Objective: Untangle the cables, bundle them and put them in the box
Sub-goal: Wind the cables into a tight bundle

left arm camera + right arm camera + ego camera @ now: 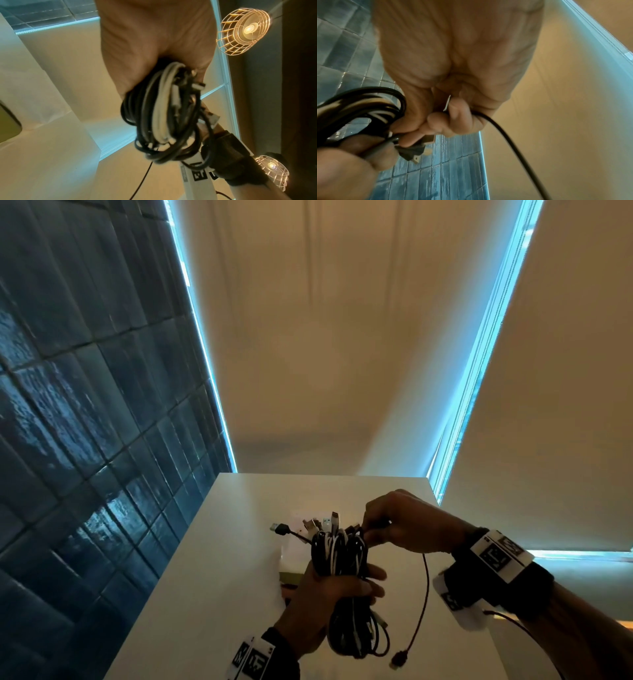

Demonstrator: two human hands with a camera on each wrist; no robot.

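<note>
A thick bundle of black and white cables [339, 556] stands upright in my left hand [337, 585], whose fingers wrap round its middle. Several USB plugs [327, 523] stick out of its top. Its lower loops [164, 119] hang below the palm. My right hand [373, 534] pinches a dark red cable [423, 604] at the top right of the bundle. That cable [505, 136] trails down from the fingers to a loose plug [399, 658] near the table. A white box [291, 556] lies on the table just behind the bundle, mostly hidden by it.
The white table [219, 594] ends at a dark blue tiled wall [85, 405] on the left and beige blinds [342, 337] behind. Both wrists carry black bands with marker tags [496, 553]. Wire-cage lamps [245, 31] hang overhead.
</note>
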